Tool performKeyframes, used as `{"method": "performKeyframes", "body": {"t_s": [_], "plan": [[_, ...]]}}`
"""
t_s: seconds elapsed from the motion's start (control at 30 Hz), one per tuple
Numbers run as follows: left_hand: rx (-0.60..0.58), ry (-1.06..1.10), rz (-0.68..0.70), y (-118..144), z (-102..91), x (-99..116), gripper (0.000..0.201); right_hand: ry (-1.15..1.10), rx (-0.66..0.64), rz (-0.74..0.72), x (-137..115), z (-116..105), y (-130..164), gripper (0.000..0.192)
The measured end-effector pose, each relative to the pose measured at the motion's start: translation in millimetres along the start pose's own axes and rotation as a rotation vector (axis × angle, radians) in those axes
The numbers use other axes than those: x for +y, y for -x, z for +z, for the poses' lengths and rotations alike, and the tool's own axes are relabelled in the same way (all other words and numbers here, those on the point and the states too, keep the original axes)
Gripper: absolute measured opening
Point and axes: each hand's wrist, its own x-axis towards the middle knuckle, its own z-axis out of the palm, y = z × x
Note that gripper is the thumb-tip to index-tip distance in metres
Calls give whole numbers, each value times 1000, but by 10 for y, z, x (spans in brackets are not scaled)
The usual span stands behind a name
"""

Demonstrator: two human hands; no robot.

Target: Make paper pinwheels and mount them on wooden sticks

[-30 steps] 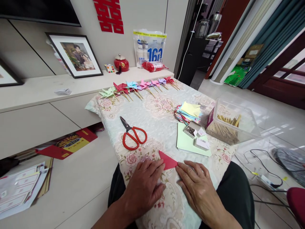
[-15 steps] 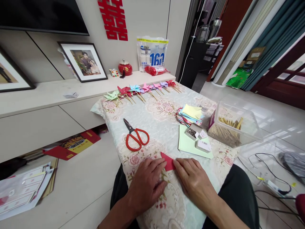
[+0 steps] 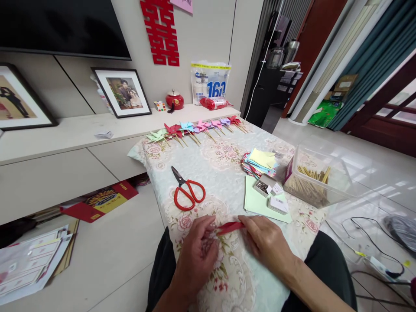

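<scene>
Both hands sit at the near edge of the desk (image 3: 227, 182), which is covered with a flowered cloth. The left hand (image 3: 197, 249) and the right hand (image 3: 264, 242) each pinch one end of a folded red paper (image 3: 230, 227), which lies low between them, just above the cloth and seen almost edge-on. Red-handled scissors (image 3: 187, 190) lie just beyond the left hand. Beyond the right hand a pale green sheet (image 3: 260, 203) carries small boxes (image 3: 271, 195), with a stack of coloured paper squares (image 3: 260, 160) behind it and a clear tub of wooden sticks (image 3: 315, 173) to the right. A row of paper pinwheels (image 3: 195, 129) lines the far edge.
</scene>
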Motion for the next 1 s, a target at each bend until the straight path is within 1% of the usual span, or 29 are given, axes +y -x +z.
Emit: {"method": "performKeyframes", "body": {"t_s": [0.03, 0.07, 0.1, 0.13, 0.2, 0.23, 0.27, 0.3, 0.33, 0.37, 0.4, 0.43, 0.5, 0.6, 0.63, 0.67, 0.73, 0.8, 0.83, 0.9, 0.97, 1.0], "plan": [[33, 106, -89, 27, 49, -16, 42, -87, 33, 72, -17, -13, -14, 33], [37, 225, -170, 48, 106, -32, 42, -182, 52, 150, -42, -30, -37, 33], [76, 348, -244, 59, 166, -44, 43, -276, 62, 226, -74, -48, -68, 32], [120, 470, -286, 60, 224, -51, 49, -360, 65, 293, -109, -65, -105, 30], [167, 676, -279, 26, 311, -41, 69, -490, 54, 383, -184, -91, -188, 26], [142, 750, -275, -5, 335, -25, 75, -536, 43, 402, -220, -96, -229, 26], [116, 812, -278, -39, 344, -5, 74, -570, 30, 407, -251, -96, -267, 25], [100, 854, -284, -72, 340, 18, 65, -596, 17, 402, -277, -92, -301, 26], [102, 882, -299, -100, 327, 38, 56, -617, 4, 391, -298, -84, -331, 26], [134, 901, -309, -120, 309, 54, 48, -632, -7, 380, -312, -73, -358, 26], [169, 915, -314, -130, 292, 64, 43, -642, -17, 370, -320, -59, -384, 26], [190, 925, -306, -131, 277, 66, 41, -649, -25, 363, -323, -43, -409, 26], [194, 936, -249, -114, 264, 52, 50, -655, -33, 354, -323, -7, -459, 26], [185, 944, -126, -89, 281, 10, 74, -639, -50, 358, -341, 52, -530, 26], [195, 947, -113, -89, 291, -3, 75, -632, -59, 357, -356, 67, -550, 27], [210, 952, -135, -92, 302, -13, 70, -626, -71, 355, -373, 77, -566, 28], [290, 981, -260, -104, 318, -22, 49, -631, -112, 340, -403, 77, -589, 29], [388, 1048, -406, -116, 323, -17, 30, -675, -196, 328, -396, 60, -610, 27], [428, 1093, -459, -119, 321, -11, 26, -722, -245, 340, -369, 53, -625, 25], [445, 1163, -492, -120, 315, -1, 24, -844, -318, 410, -267, 73, -677, 23], [423, 1175, -459, -116, 311, 0, 22, -938, -302, 517, -133, 161, -779, 27], [406, 1162, -426, -113, 310, -5, 20, -930, -278, 552, -74, 232, -854, 28]]}}
